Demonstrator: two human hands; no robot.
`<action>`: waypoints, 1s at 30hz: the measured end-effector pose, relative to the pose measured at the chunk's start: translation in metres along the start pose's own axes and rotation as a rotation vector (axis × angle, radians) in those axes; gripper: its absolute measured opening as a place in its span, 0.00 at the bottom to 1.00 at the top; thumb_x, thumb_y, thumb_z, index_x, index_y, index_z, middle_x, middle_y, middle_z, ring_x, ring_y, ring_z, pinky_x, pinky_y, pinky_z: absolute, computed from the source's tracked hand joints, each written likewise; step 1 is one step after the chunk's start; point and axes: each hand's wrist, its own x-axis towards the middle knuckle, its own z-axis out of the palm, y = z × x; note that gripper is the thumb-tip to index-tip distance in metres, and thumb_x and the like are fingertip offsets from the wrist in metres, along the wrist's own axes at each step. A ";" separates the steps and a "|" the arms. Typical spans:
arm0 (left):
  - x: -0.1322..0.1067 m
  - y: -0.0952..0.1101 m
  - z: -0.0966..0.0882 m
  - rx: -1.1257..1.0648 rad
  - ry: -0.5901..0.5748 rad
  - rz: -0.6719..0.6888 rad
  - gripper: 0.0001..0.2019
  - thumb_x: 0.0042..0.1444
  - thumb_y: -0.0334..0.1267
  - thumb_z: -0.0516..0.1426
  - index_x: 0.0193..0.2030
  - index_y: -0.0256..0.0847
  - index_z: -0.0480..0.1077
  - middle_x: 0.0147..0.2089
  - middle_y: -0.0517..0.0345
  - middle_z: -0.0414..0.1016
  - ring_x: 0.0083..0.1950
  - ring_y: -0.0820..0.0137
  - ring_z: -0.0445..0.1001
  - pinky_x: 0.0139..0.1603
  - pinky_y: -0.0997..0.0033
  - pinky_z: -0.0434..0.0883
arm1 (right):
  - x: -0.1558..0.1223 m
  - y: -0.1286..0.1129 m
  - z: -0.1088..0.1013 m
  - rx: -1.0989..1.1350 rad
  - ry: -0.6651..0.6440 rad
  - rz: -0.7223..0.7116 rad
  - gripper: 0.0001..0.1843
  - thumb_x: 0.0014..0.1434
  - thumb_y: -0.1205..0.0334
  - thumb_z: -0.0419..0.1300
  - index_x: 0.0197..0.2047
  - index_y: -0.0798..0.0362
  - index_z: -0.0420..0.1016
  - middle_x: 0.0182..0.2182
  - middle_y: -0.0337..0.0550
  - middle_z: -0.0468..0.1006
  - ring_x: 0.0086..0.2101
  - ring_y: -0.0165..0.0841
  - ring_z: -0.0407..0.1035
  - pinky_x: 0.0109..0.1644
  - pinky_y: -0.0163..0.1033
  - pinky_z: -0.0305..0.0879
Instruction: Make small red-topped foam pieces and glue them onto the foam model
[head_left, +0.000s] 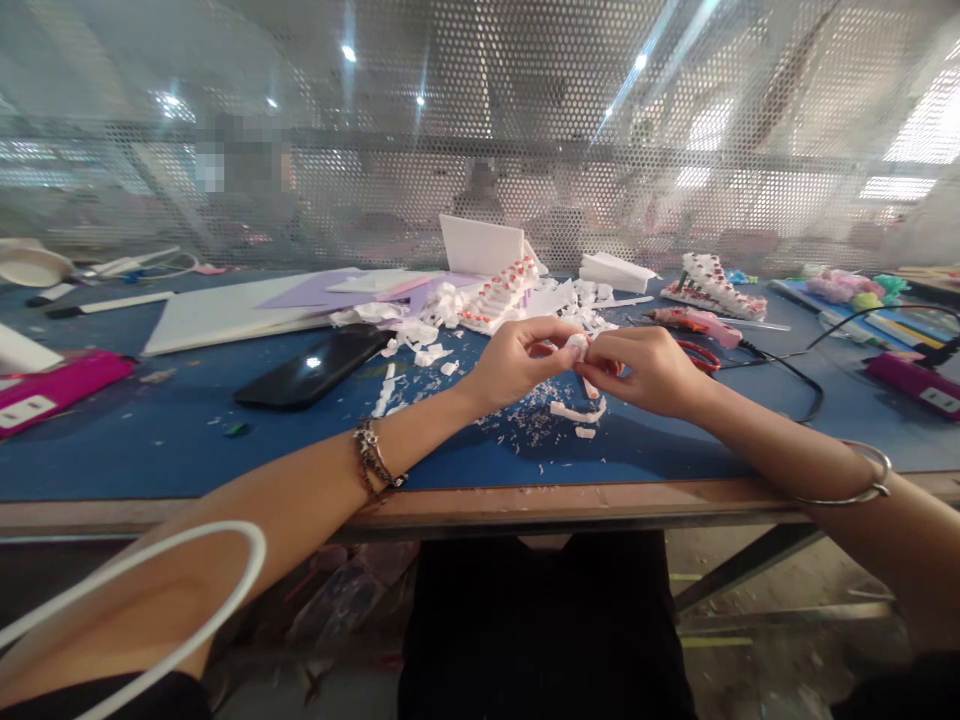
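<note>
My left hand and my right hand meet above the blue table. Pinched between their fingertips is a small white piece; its exact kind is too small to make out. Just under the right fingers shows a short pale stick with an orange end. A curved white strip and a stubby white bit lie below the hands, among fine white shavings. Behind the left hand stands a stepped white block form with red spots, surrounded by torn white scraps.
A black phone lies left of the hands. White and purple sheets spread behind it. To the right are a pink glue gun with a black cable, red-handled pliers and another white-and-red form. A perforated metal screen rises behind.
</note>
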 end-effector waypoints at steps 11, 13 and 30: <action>0.000 0.001 0.000 0.062 0.008 0.002 0.10 0.52 0.42 0.55 0.36 0.39 0.73 0.37 0.55 0.76 0.38 0.73 0.73 0.36 0.76 0.70 | -0.001 -0.001 0.000 0.020 -0.029 0.006 0.13 0.58 0.60 0.51 0.24 0.55 0.65 0.18 0.35 0.64 0.21 0.21 0.58 0.26 0.29 0.50; -0.001 0.001 0.000 0.064 0.011 0.002 0.10 0.52 0.42 0.55 0.36 0.39 0.73 0.37 0.55 0.76 0.38 0.73 0.73 0.36 0.76 0.70 | 0.000 -0.001 -0.001 0.021 -0.031 0.015 0.13 0.58 0.60 0.51 0.24 0.55 0.65 0.18 0.35 0.65 0.21 0.21 0.58 0.26 0.29 0.50; 0.000 0.006 0.000 -0.160 -0.038 -0.105 0.13 0.53 0.41 0.56 0.43 0.41 0.73 0.40 0.56 0.76 0.38 0.75 0.74 0.42 0.73 0.72 | 0.002 0.000 -0.003 0.148 0.023 0.136 0.17 0.58 0.61 0.52 0.19 0.56 0.64 0.14 0.32 0.61 0.17 0.18 0.52 0.23 0.28 0.50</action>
